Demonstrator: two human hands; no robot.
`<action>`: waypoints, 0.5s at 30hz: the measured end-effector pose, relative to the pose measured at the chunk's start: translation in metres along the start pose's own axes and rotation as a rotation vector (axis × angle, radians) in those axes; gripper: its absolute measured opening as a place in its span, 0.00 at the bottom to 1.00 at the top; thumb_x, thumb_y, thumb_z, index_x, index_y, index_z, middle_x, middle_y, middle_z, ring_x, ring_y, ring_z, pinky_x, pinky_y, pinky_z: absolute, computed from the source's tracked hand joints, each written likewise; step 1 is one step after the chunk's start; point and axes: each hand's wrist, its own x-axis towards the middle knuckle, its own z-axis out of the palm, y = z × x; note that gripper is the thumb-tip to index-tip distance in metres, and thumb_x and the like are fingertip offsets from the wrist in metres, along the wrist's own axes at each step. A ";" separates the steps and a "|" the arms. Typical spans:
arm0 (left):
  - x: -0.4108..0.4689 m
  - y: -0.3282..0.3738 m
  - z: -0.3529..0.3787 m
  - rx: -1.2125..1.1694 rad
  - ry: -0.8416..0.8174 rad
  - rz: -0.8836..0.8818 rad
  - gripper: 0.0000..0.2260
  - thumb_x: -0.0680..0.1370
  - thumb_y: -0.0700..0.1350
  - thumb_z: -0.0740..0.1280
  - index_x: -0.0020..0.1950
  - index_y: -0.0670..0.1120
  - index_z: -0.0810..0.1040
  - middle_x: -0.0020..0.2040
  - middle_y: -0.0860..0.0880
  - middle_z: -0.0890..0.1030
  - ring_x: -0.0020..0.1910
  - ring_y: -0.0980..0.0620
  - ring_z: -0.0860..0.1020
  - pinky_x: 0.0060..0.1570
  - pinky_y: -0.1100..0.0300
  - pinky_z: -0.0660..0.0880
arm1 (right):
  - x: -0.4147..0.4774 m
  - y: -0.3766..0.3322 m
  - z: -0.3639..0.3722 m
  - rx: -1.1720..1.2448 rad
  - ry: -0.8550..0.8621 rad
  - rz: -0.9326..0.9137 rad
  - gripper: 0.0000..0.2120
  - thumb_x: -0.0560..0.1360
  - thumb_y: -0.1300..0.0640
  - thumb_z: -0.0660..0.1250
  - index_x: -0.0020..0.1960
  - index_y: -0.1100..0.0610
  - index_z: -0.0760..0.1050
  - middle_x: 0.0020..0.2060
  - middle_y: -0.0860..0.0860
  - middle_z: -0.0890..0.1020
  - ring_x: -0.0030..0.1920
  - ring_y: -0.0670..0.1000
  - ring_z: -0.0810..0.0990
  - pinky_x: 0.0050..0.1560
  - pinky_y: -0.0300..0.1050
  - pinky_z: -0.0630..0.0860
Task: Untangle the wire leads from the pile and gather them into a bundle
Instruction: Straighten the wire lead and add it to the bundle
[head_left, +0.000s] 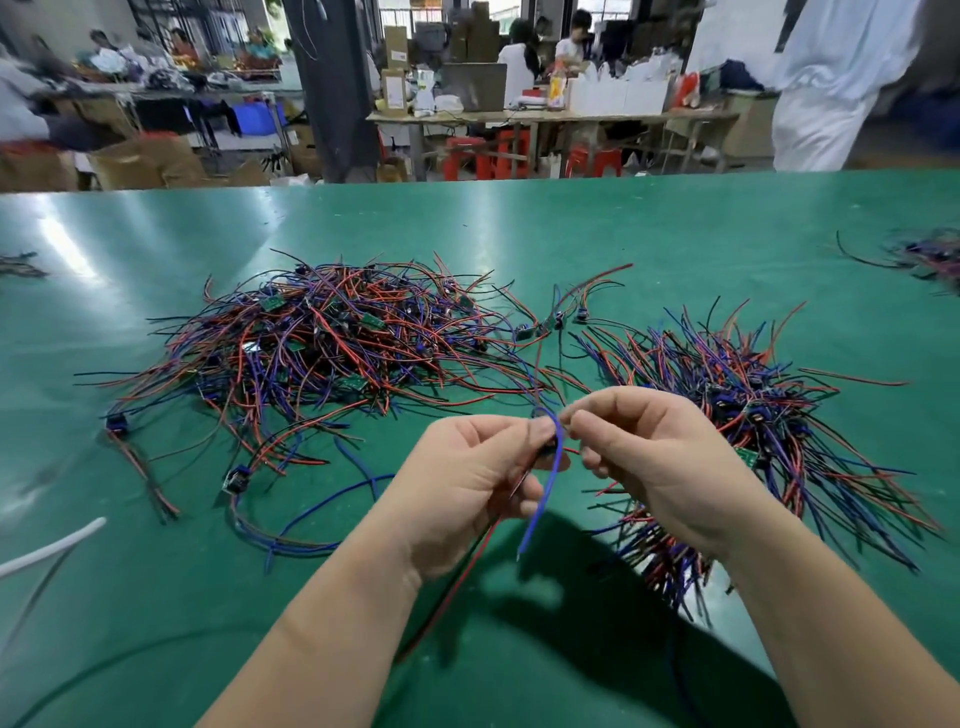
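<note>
**Pinching a blue wire (546, 488) with both hands**

The left hand (467, 483) and right hand (660, 462) meet above the worktop (519, 223), fingertips clamped on the blue wire's looped top. A red wire (457, 582) trails below the left hand. The tangled pile (322, 343) lies beyond the left hand, the bundle (769, 431) beside the right.

A: Which part of the lead (540, 499) do the fingers (511, 428) pinch?
B: Covered — something small and dark, can't tell
A: The far pile (924, 254)?
B: Blurred, cut by the right edge — the white tube (52, 545) leaves at the left
</note>
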 end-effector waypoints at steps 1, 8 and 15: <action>-0.001 -0.001 0.000 0.034 -0.039 -0.002 0.09 0.68 0.48 0.69 0.38 0.42 0.84 0.33 0.48 0.82 0.21 0.59 0.72 0.22 0.68 0.70 | 0.000 0.001 -0.001 -0.011 0.005 -0.012 0.14 0.60 0.52 0.72 0.44 0.58 0.81 0.31 0.50 0.80 0.31 0.45 0.74 0.33 0.34 0.71; -0.001 -0.005 -0.004 0.159 -0.150 0.022 0.11 0.68 0.53 0.69 0.39 0.47 0.85 0.37 0.47 0.83 0.22 0.58 0.70 0.22 0.68 0.68 | 0.001 0.002 -0.014 -0.053 -0.197 0.037 0.19 0.56 0.54 0.78 0.47 0.52 0.85 0.42 0.54 0.84 0.43 0.50 0.78 0.48 0.40 0.76; 0.001 -0.011 -0.007 0.302 -0.159 0.044 0.10 0.70 0.52 0.71 0.38 0.46 0.84 0.36 0.48 0.83 0.21 0.58 0.70 0.22 0.68 0.68 | 0.001 0.004 -0.009 -0.194 -0.087 -0.054 0.07 0.64 0.54 0.78 0.40 0.54 0.83 0.34 0.54 0.82 0.36 0.48 0.78 0.41 0.41 0.74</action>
